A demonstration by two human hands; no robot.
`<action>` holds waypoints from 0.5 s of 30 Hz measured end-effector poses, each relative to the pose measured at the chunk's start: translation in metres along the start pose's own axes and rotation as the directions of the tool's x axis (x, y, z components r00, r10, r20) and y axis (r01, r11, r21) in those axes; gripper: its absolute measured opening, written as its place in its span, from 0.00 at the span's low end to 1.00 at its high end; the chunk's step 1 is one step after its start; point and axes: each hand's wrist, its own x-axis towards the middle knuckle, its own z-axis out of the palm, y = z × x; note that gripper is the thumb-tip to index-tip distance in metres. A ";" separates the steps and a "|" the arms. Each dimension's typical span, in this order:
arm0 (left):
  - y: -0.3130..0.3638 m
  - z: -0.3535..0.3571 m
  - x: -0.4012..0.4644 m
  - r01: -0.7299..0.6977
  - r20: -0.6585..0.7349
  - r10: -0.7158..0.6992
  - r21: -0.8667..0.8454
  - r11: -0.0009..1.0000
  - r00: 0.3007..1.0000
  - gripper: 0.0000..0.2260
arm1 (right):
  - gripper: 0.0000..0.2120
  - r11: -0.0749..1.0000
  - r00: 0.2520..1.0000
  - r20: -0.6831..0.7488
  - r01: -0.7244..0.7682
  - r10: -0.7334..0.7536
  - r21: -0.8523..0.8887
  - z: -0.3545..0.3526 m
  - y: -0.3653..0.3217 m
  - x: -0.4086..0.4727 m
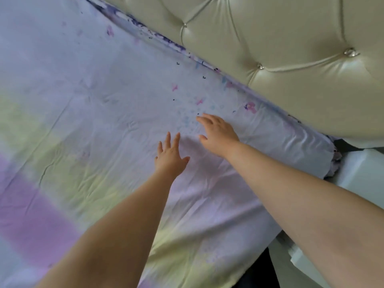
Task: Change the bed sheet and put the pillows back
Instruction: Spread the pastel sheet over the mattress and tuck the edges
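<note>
Nearest the camera, two bare forearms reach out from the bottom edge of the view, both cut off there. Beneath them lies the pale lavender bed sheet (87,113) with soft yellow and pink blocks and small printed flowers, spread over the mattress and covering almost the whole left and middle of the view. It shows fine creases around the hands and a longer fold line running toward the lower left. The print is blurred near the left edge, so its pattern there is hard to read.

The left hand (169,156) lies palm down with its fingers straight and spread, resting flat on the sheet and holding nothing. Just beyond and to its right, the right hand (218,132) also lies flat, fingers stretched toward the far edge, gripping nothing. The two hands are near each other but apart.

To the right, the sheet wraps down over the mattress corner (311,150), where the fabric bunches into a dark gap whose contents cannot be made out. A white bed frame edge (357,173) sits beside that corner, partly hidden by the right forearm.

Farthest off, the cream, button-tufted padded headboard (270,38) runs diagonally along the sheet's far edge, touching it; a strip of darker purple print shows in the seam.
</note>
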 end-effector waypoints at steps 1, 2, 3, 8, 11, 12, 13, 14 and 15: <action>-0.002 -0.005 0.008 0.006 0.007 -0.005 -0.015 1.000 1.000 0.38 | 0.28 1.000 0.999 0.031 0.013 -0.013 -0.006 -0.002 -0.005 0.012; -0.004 -0.010 0.016 0.013 0.007 -0.013 -0.028 1.000 1.000 0.38 | 0.28 1.000 0.998 0.061 0.019 -0.019 -0.013 -0.003 -0.009 0.024; -0.006 -0.015 0.025 0.023 0.008 -0.023 -0.042 0.999 1.000 0.38 | 0.28 1.000 0.996 0.088 0.021 -0.019 -0.024 -0.004 -0.011 0.036; -0.024 -0.054 0.087 0.099 -0.009 -0.101 -0.119 0.988 0.995 0.40 | 0.29 0.984 0.985 0.169 0.068 -0.041 -0.161 -0.020 -0.022 0.106; -0.036 -0.087 0.133 0.123 -0.054 -0.131 -0.126 0.984 0.990 0.43 | 0.27 0.966 0.985 0.163 0.099 -0.060 -0.240 -0.029 -0.036 0.160; -0.040 -0.101 0.148 0.127 -0.066 -0.136 -0.123 0.984 0.989 0.45 | 0.27 0.961 0.985 0.161 0.102 -0.062 -0.257 -0.031 -0.042 0.179; -0.044 -0.113 0.163 0.142 -0.063 -0.152 -0.136 0.981 0.986 0.47 | 0.28 0.957 0.986 0.153 0.108 -0.068 -0.271 -0.032 -0.050 0.199; -0.048 -0.124 0.177 0.173 -0.042 -0.182 -0.158 0.972 0.982 0.50 | 0.29 0.954 0.987 0.141 0.112 -0.075 -0.277 -0.033 -0.057 0.218; -0.051 -0.133 0.188 0.208 -0.008 -0.212 -0.166 0.964 0.977 0.54 | 0.29 0.957 0.990 0.118 0.110 -0.080 -0.270 -0.033 -0.066 0.238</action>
